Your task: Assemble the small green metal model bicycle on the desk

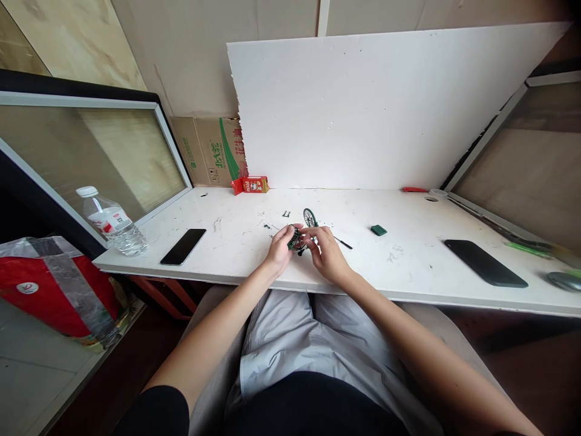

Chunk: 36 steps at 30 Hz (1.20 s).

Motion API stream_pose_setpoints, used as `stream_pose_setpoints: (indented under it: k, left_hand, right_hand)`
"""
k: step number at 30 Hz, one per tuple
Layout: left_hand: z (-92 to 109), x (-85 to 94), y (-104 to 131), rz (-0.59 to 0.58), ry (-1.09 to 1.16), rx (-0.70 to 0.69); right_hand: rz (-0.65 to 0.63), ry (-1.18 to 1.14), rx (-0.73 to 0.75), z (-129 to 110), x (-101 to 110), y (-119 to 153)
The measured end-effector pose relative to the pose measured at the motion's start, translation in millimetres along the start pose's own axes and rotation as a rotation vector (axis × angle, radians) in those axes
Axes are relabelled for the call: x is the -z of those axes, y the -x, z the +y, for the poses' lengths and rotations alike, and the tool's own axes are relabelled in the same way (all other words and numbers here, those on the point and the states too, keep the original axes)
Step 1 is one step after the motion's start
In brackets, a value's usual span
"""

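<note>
Gripping a small green assembly [295, 238], the left hand [280, 249] curls; the right hand [327, 254], fingers bent, touches it, pinch unclear.

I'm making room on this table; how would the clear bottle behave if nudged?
Tall and narrow, the bottle would probably tip if pushed near its white cap. Its clear plastic looks thin, so it may give when squeezed. Toppled, its round body could roll.

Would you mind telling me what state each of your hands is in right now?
Left hand: closed on the small dark green model.
Right hand: fingers curled at the same model; whether they grip it cannot be told.
</note>
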<state>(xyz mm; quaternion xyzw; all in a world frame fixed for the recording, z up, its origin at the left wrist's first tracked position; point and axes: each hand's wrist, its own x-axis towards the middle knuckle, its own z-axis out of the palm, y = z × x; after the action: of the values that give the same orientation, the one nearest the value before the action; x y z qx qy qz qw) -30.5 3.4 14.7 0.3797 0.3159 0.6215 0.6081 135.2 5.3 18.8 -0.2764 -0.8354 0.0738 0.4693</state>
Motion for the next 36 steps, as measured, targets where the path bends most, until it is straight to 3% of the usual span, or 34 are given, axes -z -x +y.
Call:
stream_pose_setpoints:
  k: [8, 14, 23, 28, 36]
  left_hand:
    - [-5, 0.1, -1, -0.001, -0.027, 0.025]
    - [-5, -1.3, -1, -0.075, -0.03, -0.009]
    - [-9, 8.4, -7, -0.074, -0.043, 0.122]
    - [-13, 12.9, -8, 0.053, -0.281, 0.063]
    - [-17, 16.7, -13, -0.005, -0.444, 0.027]
  right_hand:
    - [0.054, -0.026, 0.032, 2, -3, 1]
    - [0.116, 0.238, 0.032, 5, 4, 4]
    - [-0.053, 0.343, 0.146, 27, 6, 8]
    - [-0.107, 0.411, 0.153, 29, 5, 9]
    - [-0.167, 0.441, 0.116, 25, 8, 9]
